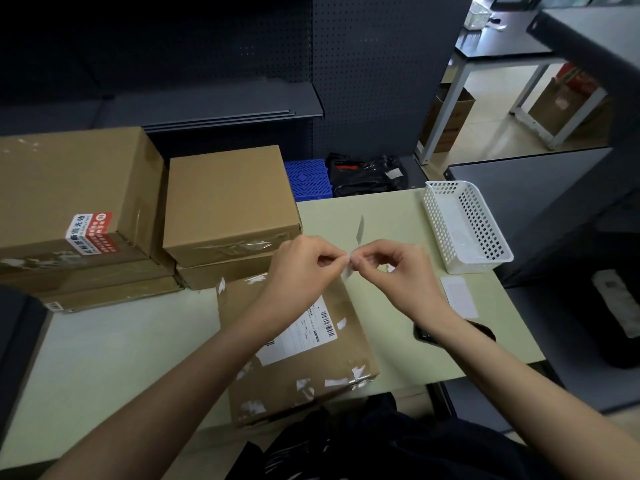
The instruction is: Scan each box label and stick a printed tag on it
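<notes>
The flat box (294, 344) lies on the worktop (104, 358) at its near edge. Behind and left of this box stand two stacks of boxes (76, 209), side by side. The basket (464, 223) sits right of and behind the box; a label sheet (459, 296) lies between them.

I see a pale green table (398, 216) before a dark pegboard shelving unit (374, 74). To the right, a grey cabinet (526, 188); beyond it, a beige tiled floor (495, 98) under a white-legged bench (460, 84).
</notes>
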Demonstrator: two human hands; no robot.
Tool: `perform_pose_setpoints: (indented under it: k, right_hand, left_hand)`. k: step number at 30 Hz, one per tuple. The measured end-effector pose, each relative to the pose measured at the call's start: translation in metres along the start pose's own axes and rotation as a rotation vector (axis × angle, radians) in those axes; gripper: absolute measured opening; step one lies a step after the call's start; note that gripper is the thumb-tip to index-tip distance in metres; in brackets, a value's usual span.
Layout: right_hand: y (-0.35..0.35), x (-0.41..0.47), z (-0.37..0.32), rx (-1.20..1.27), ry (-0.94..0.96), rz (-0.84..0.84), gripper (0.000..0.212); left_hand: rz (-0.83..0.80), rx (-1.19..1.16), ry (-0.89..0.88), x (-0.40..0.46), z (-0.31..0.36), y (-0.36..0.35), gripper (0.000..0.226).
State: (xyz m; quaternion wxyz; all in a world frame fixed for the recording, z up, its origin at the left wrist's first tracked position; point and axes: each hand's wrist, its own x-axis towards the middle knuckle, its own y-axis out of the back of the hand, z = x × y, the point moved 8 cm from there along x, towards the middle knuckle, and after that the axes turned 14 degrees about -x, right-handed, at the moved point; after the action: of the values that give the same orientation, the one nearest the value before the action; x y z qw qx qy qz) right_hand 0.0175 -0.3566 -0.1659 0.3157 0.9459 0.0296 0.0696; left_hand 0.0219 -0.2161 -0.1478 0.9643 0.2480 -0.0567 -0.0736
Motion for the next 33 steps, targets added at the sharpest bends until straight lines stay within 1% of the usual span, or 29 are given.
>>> perform_pose_setpoints:
  k: [3, 7, 11, 16, 21, 24, 28, 33]
  right_hand:
    - [-0.003, -0.009, -0.001, -0.026, 0.007, 0.031, 0.014]
    - [0.001, -0.014, 0.000, 0.018, 0.013, 0.091, 0.022]
    - [0.002, -0.014, 0.004, 0.075, -0.040, 0.068, 0.011]
    - [0.005, -0.016, 0.012, 0.123, -0.109, 0.057, 0.002]
    - [0.005, -0.014, 0.016, 0.120, -0.129, 0.061, 0.006]
    - [0.004, -0.013, 0.017, 0.110, -0.127, 0.060, 0.001]
    - [0.002, -0.012, 0.015, 0.139, -0.113, 0.020, 0.009]
    - [-0.001, -0.013, 0.010, 0.176, -0.082, -0.040, 0.011]
  left_hand:
    - [0.013, 0.009, -0.027, -0.007, 0.001, -0.005, 0.012]
    - [0.022, -0.009, -0.055, -0.010, 0.005, -0.006, 0.013]
    - [0.009, -0.019, -0.045, -0.010, 0.008, -0.007, 0.017]
    - [-0.032, 0.098, -0.055, -0.012, 0.010, -0.013, 0.024]
    - [-0.048, 0.145, -0.055, -0.014, 0.009, -0.018, 0.028]
    - [-0.045, 0.156, -0.057, -0.014, 0.009, -0.019, 0.026]
    - [-0.004, 0.108, -0.070, -0.013, 0.011, -0.012, 0.018]
    - [-0.009, 0.120, -0.086, -0.011, 0.012, -0.007, 0.016]
